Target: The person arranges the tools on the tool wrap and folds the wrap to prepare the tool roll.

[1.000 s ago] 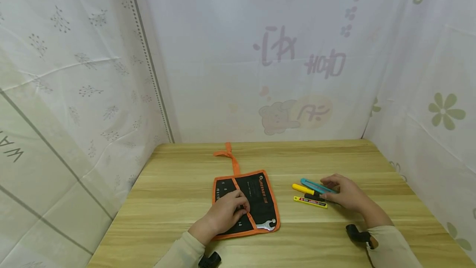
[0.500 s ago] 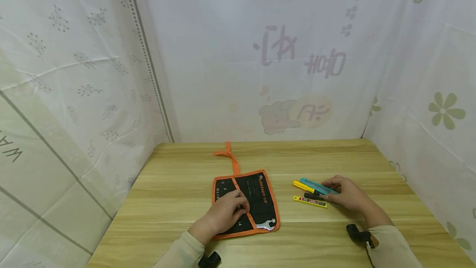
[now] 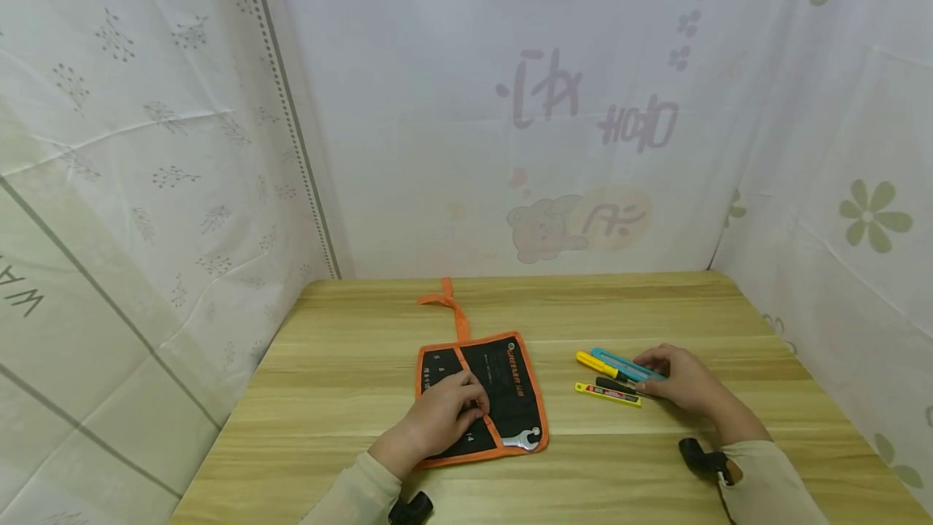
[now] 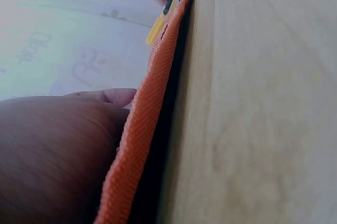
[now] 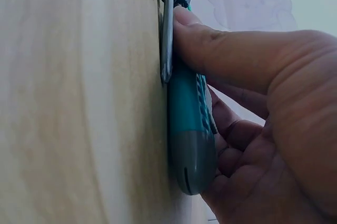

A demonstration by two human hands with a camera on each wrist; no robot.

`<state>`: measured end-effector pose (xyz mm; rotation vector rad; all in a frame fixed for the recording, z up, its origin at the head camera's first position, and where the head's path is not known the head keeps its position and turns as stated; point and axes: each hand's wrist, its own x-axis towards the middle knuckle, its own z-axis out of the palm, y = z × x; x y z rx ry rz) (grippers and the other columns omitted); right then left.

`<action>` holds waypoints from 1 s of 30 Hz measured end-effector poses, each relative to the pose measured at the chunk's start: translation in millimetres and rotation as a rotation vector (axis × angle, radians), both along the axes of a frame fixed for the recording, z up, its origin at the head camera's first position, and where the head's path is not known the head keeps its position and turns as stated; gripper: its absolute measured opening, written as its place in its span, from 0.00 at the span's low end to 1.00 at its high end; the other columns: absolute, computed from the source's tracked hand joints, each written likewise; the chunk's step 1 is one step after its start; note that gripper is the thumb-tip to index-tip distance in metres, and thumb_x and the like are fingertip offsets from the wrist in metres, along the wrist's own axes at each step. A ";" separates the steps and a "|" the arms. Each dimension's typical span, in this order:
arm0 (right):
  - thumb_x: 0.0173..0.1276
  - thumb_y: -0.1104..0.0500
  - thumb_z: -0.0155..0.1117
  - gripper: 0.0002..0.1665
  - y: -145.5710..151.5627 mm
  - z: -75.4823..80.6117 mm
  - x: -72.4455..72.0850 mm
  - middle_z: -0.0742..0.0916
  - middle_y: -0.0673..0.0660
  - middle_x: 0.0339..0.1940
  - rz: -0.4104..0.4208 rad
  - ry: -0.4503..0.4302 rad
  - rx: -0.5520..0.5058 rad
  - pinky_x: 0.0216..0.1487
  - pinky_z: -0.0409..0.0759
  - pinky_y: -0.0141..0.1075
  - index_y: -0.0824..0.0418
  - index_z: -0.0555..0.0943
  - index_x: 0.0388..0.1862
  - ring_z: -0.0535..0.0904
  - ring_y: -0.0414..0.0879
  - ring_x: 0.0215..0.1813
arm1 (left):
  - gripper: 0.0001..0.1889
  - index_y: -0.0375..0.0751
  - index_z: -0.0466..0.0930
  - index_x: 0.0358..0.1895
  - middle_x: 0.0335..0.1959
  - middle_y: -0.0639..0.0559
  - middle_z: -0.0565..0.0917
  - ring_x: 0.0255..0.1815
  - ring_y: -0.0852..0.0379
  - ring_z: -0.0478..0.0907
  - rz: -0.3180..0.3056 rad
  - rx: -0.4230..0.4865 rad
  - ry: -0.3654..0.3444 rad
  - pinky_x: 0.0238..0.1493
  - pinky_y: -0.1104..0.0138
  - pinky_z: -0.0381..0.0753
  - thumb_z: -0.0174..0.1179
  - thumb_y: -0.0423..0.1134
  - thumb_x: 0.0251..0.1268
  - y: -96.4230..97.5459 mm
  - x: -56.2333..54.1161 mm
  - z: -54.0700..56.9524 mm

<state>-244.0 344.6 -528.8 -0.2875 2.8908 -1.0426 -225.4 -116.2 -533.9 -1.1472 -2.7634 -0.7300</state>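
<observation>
A black tool pouch with orange trim lies flat on the table, an open-ended wrench in its near right corner. My left hand rests on it, fingers curled, thumb and fingertips pinching the orange-edged pocket. To the right, my right hand pinches a teal utility knife with a grey end, thumb on one side and fingers on the other. Beside the knife lie a yellow-handled screwdriver, a black-handled screwdriver with a bare metal shaft, and a slim yellow case with a red label.
An orange tie strap runs from the pouch toward the table's back edge. Printed curtains enclose the wooden table at the back and both sides. A black camera mount sits at my right wrist.
My right hand shifts very slightly to the right with the utility knife. The yellow-handled screwdriver has slid a little to the right too. The left hand and pouch stay put.
</observation>
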 end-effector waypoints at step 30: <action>0.68 0.54 0.78 0.21 1.7 -0.6 0.0 0.84 0.52 0.45 -0.026 0.006 -0.018 0.46 0.77 0.41 0.60 0.85 0.57 0.77 0.48 0.45 | 0.08 0.60 0.83 0.40 0.44 0.66 0.77 0.39 0.69 0.74 -0.004 0.020 -0.007 0.42 0.71 0.80 0.69 0.37 0.72 -0.1 0.6 -0.2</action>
